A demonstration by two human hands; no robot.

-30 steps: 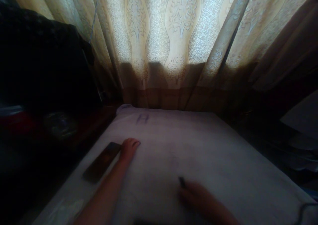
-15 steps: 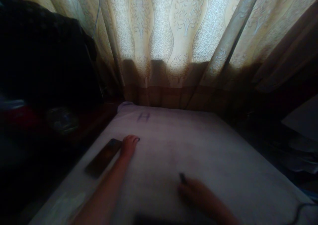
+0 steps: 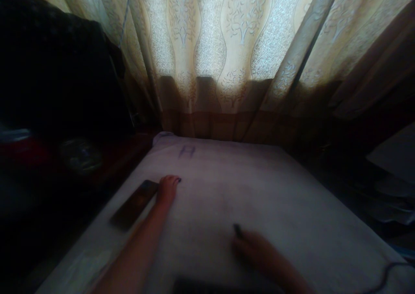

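My left hand (image 3: 167, 188) rests on a pale cloth-covered surface (image 3: 214, 173) with its fingers curled together. A tiny dark bit (image 3: 179, 180) shows at its fingertips, too small to name. Just left of that hand lies a flat, dark, phone-like slab (image 3: 134, 205). Nearer to me, my right hand (image 3: 251, 246) is closed around a short black object (image 3: 237, 231) whose end sticks out past the fingers; blur hides its kind. Beyond my left hand, a dark H-shaped mark (image 3: 187, 151) stands on the cloth.
Patterned curtains (image 3: 241, 39) hang behind the far edge. A large black shape (image 3: 58, 73) rises at the left, above a clear round container (image 3: 81, 155) and a red item (image 3: 22, 149). A dark edge (image 3: 207, 286) shows at the bottom; a cable (image 3: 385, 274) lies bottom right.
The view has shifted very slightly. Both hands keep almost the same place and hold on the cloth.
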